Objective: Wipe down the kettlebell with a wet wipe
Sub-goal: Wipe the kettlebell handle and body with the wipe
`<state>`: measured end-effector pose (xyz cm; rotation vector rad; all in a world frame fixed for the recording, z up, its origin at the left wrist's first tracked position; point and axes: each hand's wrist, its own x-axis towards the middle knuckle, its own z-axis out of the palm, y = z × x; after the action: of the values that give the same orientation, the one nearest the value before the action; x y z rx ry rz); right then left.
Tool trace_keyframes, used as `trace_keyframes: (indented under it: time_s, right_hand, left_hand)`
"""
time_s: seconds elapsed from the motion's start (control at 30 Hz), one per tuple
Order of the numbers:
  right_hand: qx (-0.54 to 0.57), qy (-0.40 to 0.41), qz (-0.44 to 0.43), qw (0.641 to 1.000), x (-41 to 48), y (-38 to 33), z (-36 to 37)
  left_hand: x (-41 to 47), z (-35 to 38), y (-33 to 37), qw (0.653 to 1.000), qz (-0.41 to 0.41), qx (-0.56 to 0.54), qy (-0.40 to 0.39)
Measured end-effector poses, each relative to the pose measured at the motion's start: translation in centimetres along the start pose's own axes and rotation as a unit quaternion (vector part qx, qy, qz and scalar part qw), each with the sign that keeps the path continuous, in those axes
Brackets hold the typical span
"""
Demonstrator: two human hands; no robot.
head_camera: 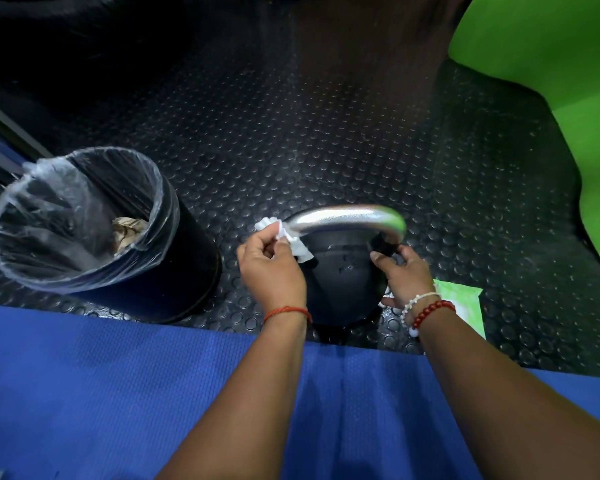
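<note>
I see a black rubber floor (291, 150) with round bumps all over it. A blue mat (84, 393) lies along the near edge. A big green shape (551, 64) fills the top right corner, and I cannot tell what it is.

On the left stands a black bin (184, 271) lined with a clear bag (32, 209). Some crumpled paper (129, 230) lies inside it.

The kettlebell (343, 275) sits on the floor just past the mat, to the right of the bin. It is round and black, and its shiny silver handle (343, 218) arches over the top.

The left arm (250, 393) and the right arm (499, 393) reach forward over the mat, one to each side of the kettlebell.

The left hand (271, 271) is at the left end of the handle. Its fingers are curled and pinch the wet wipe (293, 240), which is white and bunched up and touches the handle where it bends down.

The right hand (406, 275) is at the right foot of the handle. Its thumb and fingers curl round the metal there, so it looks to be gripping the kettlebell, though its fingertips are hidden from me.

A green and white pack (465, 303) lies flat on the floor just beside the right wrist.

A thin red string (286, 310) rings the left wrist. Red and white bead bracelets (426, 311) ring the right one.
</note>
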<state>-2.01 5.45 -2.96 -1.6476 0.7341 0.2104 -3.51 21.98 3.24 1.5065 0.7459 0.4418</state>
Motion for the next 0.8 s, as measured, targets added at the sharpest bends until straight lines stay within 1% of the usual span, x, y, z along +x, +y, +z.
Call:
trace_keyframes:
  time_s: [0.07,0.2,0.3,0.4,0.5,0.63,0.7,0.8]
  right_hand:
    - [-0.004,0.004,-0.002,1.0,0.0,0.0,0.0]
    - [-0.015,0.005,0.002,1.0,0.1,0.1,0.1]
    - [-0.015,0.001,0.005,1.0,0.1,0.1,0.0]
    - [-0.022,0.001,0.009,1.0,0.0,0.1,0.0]
    - [-0.022,0.004,0.01,1.0,0.0,0.2,0.1]
    - [-0.024,0.002,0.013,1.0,-0.1,0.1,0.0]
    - [-0.025,0.002,0.015,1.0,-0.2,0.1,0.0]
    - [-0.022,0.001,0.013,1.0,-0.2,0.0,-0.1]
  left_hand:
    - [0.0,0.1,-0.3,1.0,-0.02,-0.018,0.009]
    - [0.1,0.4,-0.7,0.999,-0.03,-0.045,-0.002]
    - [0.5,0.4,-1.3,0.991,-0.089,-0.096,0.01]
    - [0.3,0.7,-1.2,0.98,-0.133,-0.141,0.031]
    - [0.2,1.0,-0.8,0.967,-0.161,-0.194,0.027]
    - [0.6,1.3,-0.9,0.937,-0.226,-0.258,0.062]
    - [0.3,1.4,-0.6,0.924,-0.244,-0.286,0.074]
    - [0.2,1.5,-0.1,0.914,-0.255,-0.306,0.073]
